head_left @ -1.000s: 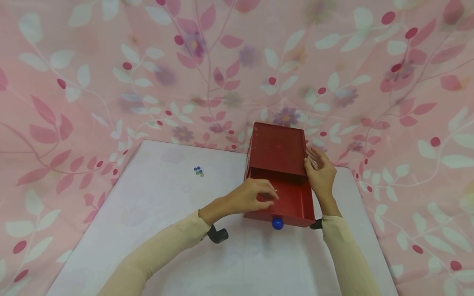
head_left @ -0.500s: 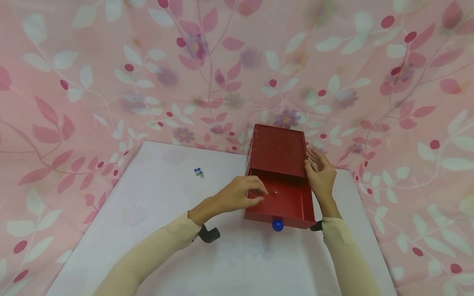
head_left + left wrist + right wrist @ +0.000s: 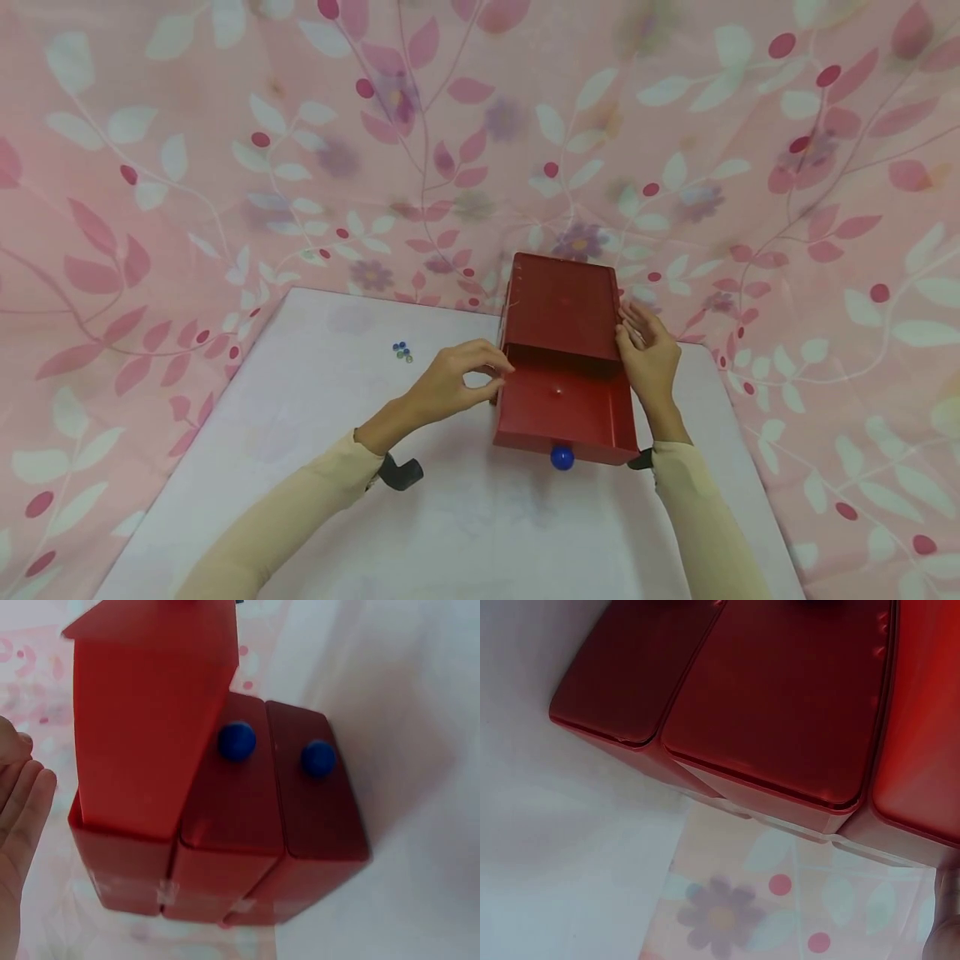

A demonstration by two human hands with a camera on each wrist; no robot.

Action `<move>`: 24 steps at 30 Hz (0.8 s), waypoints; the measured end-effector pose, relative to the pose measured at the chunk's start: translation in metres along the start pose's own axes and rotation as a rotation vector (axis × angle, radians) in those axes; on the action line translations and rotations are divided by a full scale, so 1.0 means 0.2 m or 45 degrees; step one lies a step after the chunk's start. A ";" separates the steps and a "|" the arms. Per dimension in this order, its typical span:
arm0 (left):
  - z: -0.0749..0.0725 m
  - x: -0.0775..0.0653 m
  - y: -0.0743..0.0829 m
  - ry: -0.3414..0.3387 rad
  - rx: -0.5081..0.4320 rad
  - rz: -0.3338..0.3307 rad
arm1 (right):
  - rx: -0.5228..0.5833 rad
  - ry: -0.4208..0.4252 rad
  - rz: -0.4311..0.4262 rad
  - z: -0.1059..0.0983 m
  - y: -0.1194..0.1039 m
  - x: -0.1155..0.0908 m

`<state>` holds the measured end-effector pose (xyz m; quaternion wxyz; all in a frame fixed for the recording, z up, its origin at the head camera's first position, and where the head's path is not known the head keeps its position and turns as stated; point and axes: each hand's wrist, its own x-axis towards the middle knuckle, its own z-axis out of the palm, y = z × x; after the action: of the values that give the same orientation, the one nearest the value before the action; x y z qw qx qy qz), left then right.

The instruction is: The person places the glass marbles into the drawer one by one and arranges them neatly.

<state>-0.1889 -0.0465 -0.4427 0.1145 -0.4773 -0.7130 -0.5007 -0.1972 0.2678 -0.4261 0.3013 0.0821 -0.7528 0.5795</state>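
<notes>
Drawer unit: the red drawer unit [image 3: 564, 304] stood at the far part of the table [image 3: 420, 533], three drawers stacked one above another.
Top drawer: the top drawer [image 3: 585, 417] was pulled out from the front of the drawer unit, toward the person; its blue knob [image 3: 562, 457] sat at the middle of its front.
Lower drawers: the middle drawer [image 3: 232, 810] and the bottom drawer [image 3: 322, 817] were pushed in beneath it, flush with the front of the drawer unit, each with a round blue knob too.
Left hand: the left hand [image 3: 446, 379] hung at the left of the drawer unit, near the side of the top drawer; its grip was slightly apart, forefinger and thumb curved toward each other; in the left wrist view there was a gap between hand and drawer.
Right hand: the right hand [image 3: 651, 354] was at the right side of the drawer unit, fingertips seemingly against it; its grip was apart, fingers nearly straight.
Beads: a small cluster of blue and greenish beads [image 3: 402, 352] lay on the table, left of the drawer unit and well apart from it.
Sleeves: pale sleeves [image 3: 300, 517] reached in from the near side of the drawer unit; a black fitting [image 3: 402, 474] showed under the left wrist.
Backdrop: pink cloth [image 3: 420, 125] with leaves and flowers hung behind the drawer unit.
</notes>
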 end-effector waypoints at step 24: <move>-0.19 -0.46 -0.19 0.259 0.010 -0.389 | 0.083 0.007 -0.027 -0.01 0.03 0.01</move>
<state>-0.1835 -0.1320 -0.5060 0.1105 -0.3098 -0.7640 -0.5550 -0.2008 0.2722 -0.4305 0.3066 0.0984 -0.7317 0.6008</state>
